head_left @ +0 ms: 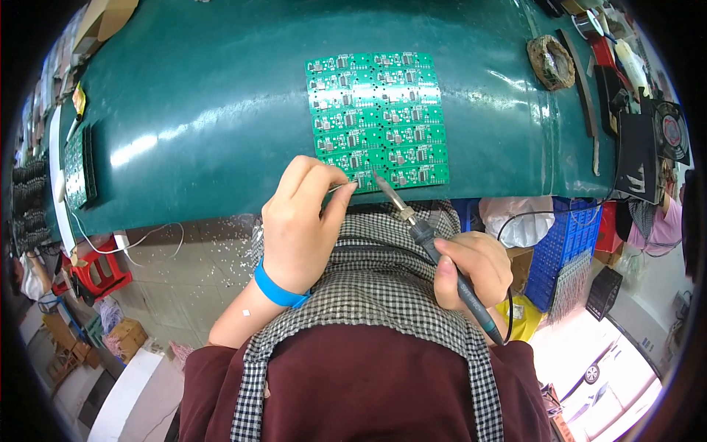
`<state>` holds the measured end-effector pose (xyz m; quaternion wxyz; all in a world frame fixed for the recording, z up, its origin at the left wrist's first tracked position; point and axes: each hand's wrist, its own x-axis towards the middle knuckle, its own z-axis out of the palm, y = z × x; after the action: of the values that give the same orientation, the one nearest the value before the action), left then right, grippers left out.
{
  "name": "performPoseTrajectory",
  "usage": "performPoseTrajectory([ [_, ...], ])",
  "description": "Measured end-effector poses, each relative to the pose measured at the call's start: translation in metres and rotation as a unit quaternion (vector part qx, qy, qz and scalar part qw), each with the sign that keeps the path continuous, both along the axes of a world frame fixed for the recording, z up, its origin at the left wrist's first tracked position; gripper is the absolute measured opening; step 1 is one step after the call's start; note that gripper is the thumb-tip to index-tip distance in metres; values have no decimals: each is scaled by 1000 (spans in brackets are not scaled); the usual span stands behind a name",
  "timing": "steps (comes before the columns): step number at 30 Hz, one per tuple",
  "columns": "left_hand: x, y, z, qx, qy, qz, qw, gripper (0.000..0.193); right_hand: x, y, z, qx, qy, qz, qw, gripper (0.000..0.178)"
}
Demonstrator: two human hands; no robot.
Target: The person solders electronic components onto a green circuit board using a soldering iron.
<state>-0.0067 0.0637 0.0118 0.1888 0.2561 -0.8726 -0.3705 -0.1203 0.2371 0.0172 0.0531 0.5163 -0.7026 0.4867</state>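
A panel of green circuit boards (pixel 378 118), set in two columns, lies on the green work mat in front of me. My left hand (pixel 303 214), with a blue band at its wrist, is closed at the panel's near left corner. Its thumb and forefinger pinch a short, thin strand of solder wire (pixel 337 187), mostly hidden by the fingers. In my right hand (pixel 479 271) is a soldering iron (pixel 423 234), gripped like a pen by its dark handle. The iron's tip points up and left, at the panel's nearest rows, close to the left fingertips; whether it touches is too small to tell.
A stack of green boards (pixel 79 166) stands at the mat's left side. A round, rough-rimmed holder (pixel 551 62), a solder spool (pixel 588 24) and a black fan (pixel 670 131) are at the right. The iron's black cord (pixel 508 295) loops beside a blue crate (pixel 563 247).
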Motion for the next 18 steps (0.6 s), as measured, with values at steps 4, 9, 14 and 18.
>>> performPoseTrajectory([
  [4,1,5,-8,12,22,3,1000,16,1,0,-2,9,-2,12,1000,16],
  [9,0,6,-11,0,24,-7,1000,16,1,0,-3,26,-6,16,1000,17],
  [14,0,7,-10,-1,10,-20,1000,14,3,0,-1,48,-6,24,999,12],
  [18,-3,8,-15,9,46,-14,999,13,5,1,-5,25,-7,22,999,16],
])
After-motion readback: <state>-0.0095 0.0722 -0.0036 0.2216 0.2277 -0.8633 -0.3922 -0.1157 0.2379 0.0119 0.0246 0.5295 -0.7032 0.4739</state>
